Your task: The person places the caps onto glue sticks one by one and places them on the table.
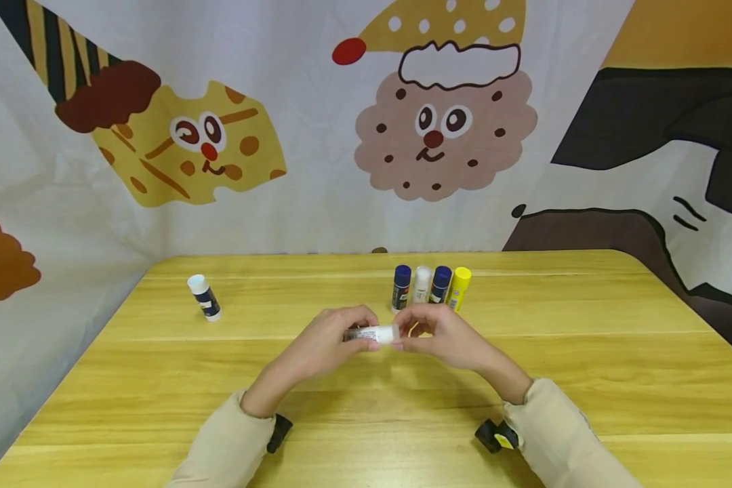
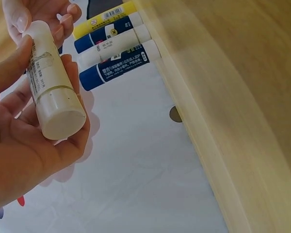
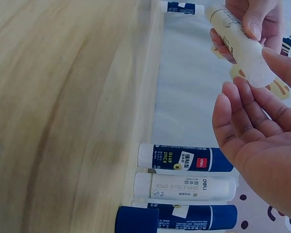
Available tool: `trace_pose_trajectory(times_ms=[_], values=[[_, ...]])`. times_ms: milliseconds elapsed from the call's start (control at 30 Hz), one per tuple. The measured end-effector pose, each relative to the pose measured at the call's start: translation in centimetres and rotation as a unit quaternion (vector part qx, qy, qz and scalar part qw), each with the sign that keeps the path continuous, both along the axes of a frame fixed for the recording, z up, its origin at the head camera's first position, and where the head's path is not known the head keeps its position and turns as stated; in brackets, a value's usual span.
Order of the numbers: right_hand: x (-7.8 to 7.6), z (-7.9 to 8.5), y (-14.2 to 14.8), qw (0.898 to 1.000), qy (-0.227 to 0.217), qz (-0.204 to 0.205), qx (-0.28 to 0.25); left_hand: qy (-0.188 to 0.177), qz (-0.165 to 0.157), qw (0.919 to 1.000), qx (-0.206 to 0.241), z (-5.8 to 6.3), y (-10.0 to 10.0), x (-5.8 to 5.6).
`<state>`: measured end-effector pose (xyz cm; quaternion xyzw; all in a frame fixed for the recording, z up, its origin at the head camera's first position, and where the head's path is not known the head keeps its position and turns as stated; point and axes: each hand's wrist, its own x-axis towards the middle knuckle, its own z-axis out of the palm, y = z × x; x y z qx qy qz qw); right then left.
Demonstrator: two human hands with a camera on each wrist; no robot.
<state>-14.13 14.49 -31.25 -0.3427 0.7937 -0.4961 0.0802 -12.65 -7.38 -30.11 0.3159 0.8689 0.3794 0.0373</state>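
Observation:
A white glue stick (image 1: 378,333) with a printed label is held lengthwise above the table, between both hands. My left hand (image 1: 326,342) grips its body, thumb along the label and fingers beneath, as the left wrist view shows; the flat base (image 2: 65,125) faces that camera. At the other end my right hand (image 1: 448,335) pinches the frosted white cap (image 3: 257,68) between thumb and fingers. Behind the right hand stand several upright glue sticks in a row: a blue one (image 1: 401,288), a white one (image 1: 422,285), another blue one (image 1: 441,283) and a yellow one (image 1: 460,287).
Apart at the left of the wooden table (image 1: 128,393) stands a glue stick (image 1: 205,298) with a white cap and dark blue label. A printed curtain (image 1: 317,135) hangs behind the far edge. A dark blue piece (image 3: 137,221) shows low in the right wrist view, partly cut off.

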Motion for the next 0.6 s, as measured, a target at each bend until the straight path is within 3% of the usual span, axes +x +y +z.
trace_pose_trajectory(times_ms=[600], values=[[0.03, 0.13, 0.05, 1.000, -0.002, -0.013, 0.003, -0.012, -0.001, 0.9999, 0.005, -0.09, -0.08, -0.04]])
